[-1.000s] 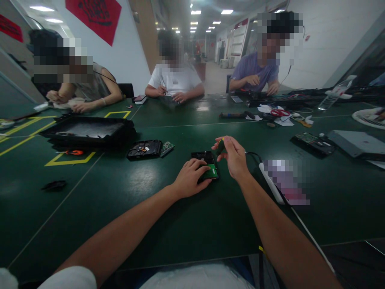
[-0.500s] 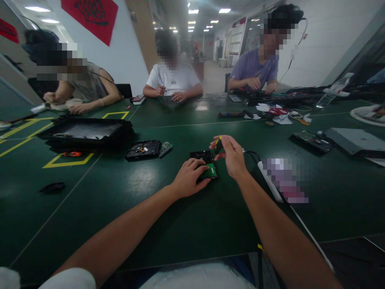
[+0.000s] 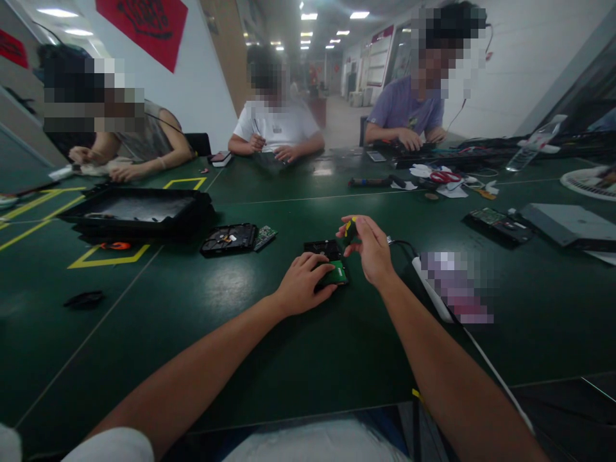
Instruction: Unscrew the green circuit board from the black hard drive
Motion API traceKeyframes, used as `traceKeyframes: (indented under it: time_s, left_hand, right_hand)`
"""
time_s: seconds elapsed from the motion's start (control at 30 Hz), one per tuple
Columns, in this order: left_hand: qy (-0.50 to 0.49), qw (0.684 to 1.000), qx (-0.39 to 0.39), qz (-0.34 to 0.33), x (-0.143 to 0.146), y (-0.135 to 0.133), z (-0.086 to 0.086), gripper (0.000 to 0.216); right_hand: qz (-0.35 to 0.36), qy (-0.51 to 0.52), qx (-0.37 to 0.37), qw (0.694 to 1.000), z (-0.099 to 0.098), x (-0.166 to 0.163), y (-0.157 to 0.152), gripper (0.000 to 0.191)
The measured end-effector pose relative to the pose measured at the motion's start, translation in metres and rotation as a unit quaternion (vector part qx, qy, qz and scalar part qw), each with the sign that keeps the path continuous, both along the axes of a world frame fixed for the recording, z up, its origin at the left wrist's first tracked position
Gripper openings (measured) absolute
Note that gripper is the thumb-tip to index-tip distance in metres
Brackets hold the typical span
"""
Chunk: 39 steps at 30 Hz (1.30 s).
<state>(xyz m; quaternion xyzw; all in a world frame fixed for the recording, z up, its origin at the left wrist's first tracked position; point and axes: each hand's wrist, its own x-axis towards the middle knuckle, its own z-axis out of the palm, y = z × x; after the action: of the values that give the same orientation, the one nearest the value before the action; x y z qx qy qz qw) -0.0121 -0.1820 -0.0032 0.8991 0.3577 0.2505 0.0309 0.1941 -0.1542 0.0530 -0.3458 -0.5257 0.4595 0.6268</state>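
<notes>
In front of me on the green table lies a hard drive [image 3: 339,274] with a green circuit board facing up. My left hand [image 3: 303,287] grips it from the left, fingers across its top and thumb along the near edge, covering part of the board. Above the drive's right side, my right hand [image 3: 373,253] is closed around the black-and-yellow handle of a screwdriver [image 3: 350,231]. The screwdriver stands roughly upright; its tip is too dark and small to make out, so I cannot tell whether it touches the drive.
Left of the drive lie another hard drive [image 3: 228,240] and a loose circuit board [image 3: 265,237]. A black tray [image 3: 192,212] stands farther left. To the right are a white power strip [image 3: 433,292], a third drive [image 3: 498,226] and a grey metal case [image 3: 570,224]. Three people sit opposite.
Both hands, the drive and the screwdriver keep practically the same places. The view has shifted very slightly, and the person at the right has moved their head and hands a little.
</notes>
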Motion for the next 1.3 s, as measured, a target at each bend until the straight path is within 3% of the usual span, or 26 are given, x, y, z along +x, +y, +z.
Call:
traceKeyframes:
  time_s: [0.7,1.3]
  left_hand:
    - [-0.006,1.000,-0.005,0.001,0.0008,0.0006,-0.0018,0.043]
    - [-0.003,1.000,-0.007,0.003,0.0016,0.0003,-0.0004,0.042]
  right_hand:
    - [-0.024,-0.041,0.001,0.999,0.0026,-0.0009,-0.0018,0.042]
    - [-0.031,-0.017,-0.005,0.999,0.0011,-0.0029,-0.0019,0.041]
